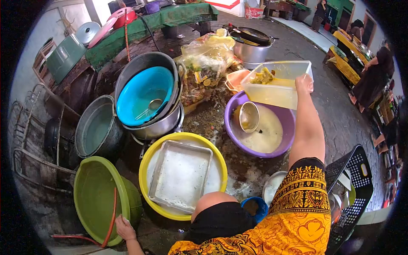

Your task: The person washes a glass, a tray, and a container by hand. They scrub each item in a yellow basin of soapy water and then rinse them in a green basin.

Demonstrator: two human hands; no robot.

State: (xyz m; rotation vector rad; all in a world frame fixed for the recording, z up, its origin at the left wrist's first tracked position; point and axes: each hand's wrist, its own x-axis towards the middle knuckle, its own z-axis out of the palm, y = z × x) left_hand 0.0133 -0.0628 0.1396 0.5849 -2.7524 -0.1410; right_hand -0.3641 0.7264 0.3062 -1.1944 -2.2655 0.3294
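My right hand [304,84] grips the right end of a clear rectangular plastic container [278,97], raised over the back of a purple basin [290,138]. Yellowish food scraps [262,75] lie inside the container. Cloudy liquid fills the purple basin, where a metal bowl or ladle [249,117] leans; its lower part is hidden. At lower left my left hand [125,228] is closed on the rim of a tilted olive-green tub [95,191]. A red hose [111,219] hangs over that rim beside my fingers. Between the hands, a clear tray [180,176] rests in a yellow basin [146,199] of suds.
Stacked pots hold a blue basin [146,95] with a strainer [155,104]. A grey tub [95,125] of water stands left. Behind are a food-waste bag [208,59] and a lidded pot [251,53]. A black crate [350,191] is at right; people [376,70] stand farther off.
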